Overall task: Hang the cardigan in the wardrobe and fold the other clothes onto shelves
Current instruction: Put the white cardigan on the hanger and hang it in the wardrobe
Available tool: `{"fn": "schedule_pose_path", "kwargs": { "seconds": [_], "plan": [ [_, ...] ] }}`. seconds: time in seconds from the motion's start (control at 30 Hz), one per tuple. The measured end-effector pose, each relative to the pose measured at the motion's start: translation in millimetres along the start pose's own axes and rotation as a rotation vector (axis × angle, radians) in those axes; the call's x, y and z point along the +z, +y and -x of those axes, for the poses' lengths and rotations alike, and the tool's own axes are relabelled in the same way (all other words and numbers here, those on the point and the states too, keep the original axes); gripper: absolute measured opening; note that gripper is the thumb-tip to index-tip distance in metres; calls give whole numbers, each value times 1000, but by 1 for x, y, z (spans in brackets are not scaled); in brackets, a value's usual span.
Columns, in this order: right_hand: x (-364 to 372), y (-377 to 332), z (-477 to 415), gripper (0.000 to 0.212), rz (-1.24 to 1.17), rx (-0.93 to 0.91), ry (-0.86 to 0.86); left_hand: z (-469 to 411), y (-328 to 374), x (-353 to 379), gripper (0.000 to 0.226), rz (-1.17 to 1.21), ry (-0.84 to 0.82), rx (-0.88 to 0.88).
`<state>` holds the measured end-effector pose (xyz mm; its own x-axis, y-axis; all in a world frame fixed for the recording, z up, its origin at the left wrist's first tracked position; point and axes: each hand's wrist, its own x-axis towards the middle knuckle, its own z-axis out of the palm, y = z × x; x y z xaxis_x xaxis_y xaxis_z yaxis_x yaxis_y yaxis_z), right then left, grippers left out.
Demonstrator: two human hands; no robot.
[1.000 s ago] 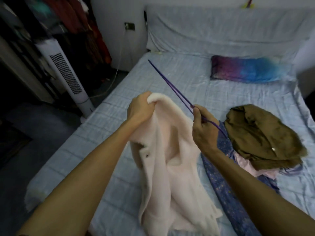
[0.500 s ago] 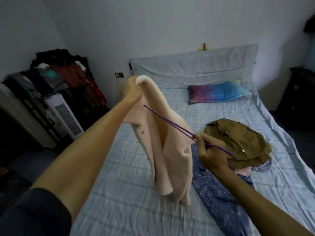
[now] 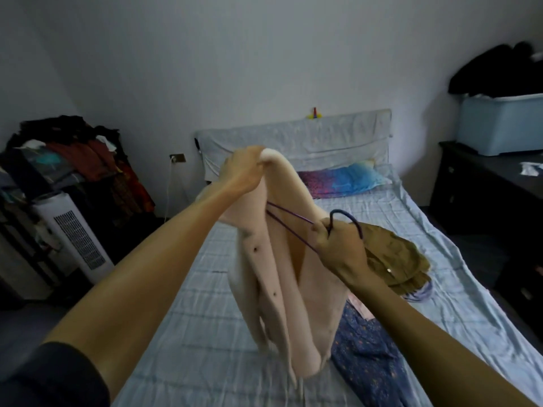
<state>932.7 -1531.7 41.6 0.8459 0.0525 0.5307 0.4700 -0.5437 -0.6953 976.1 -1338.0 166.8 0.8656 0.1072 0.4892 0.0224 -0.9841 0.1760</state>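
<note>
A cream fleece cardigan [image 3: 279, 292] with dark buttons hangs in the air above the bed. My left hand [image 3: 242, 171] grips it at the top by the collar or shoulder. My right hand [image 3: 340, 248] holds a thin purple wire hanger [image 3: 289, 221] near its hook, and the hanger's far end reaches inside the cardigan's opening. On the bed to the right lie an olive-brown garment [image 3: 393, 257], a blue floral garment [image 3: 367, 353] and a bit of pink cloth under them.
The bed [image 3: 205, 318] has a pale blue checked sheet and a multicoloured pillow [image 3: 340, 179]. At the left stand a white tower fan [image 3: 76, 236] and a heap of clothes [image 3: 73, 151]. A dark dresser [image 3: 493, 201] with a blue bin [image 3: 499, 124] is at the right.
My left hand has raised the cardigan off the bed. My right hand has turned the hanger and pushed its end into the cardigan. My view has tilted up toward the wall.
</note>
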Motion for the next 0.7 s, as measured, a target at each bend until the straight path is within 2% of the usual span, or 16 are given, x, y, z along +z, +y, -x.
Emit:
{"fn": "schedule_pose_path", "kwargs": {
  "seconds": [0.1,0.23,0.3,0.37,0.43,0.6,0.67,0.7],
  "plan": [
    [6,-24,-16,27,-106,76,-57,11,15,1,30,-33,28,61],
    [0,-27,-36,34,-245,209,39,38,26,10,26,-93,103,229],
    [-7,-22,-42,39,-282,189,74,44,17,15,41,7,77,371],
    [-10,-21,-43,45,-324,119,78,42,5,16,63,56,-25,460],
    [-7,-24,-43,47,-330,60,68,37,0,21,70,53,-77,440],
    [3,-18,-55,33,-205,31,53,28,-3,43,57,10,68,408],
    [7,-11,-55,7,-139,-20,143,25,-7,51,49,12,88,406],
    [10,-8,-51,14,-110,-81,237,24,-10,56,45,9,97,397]
  ]
}}
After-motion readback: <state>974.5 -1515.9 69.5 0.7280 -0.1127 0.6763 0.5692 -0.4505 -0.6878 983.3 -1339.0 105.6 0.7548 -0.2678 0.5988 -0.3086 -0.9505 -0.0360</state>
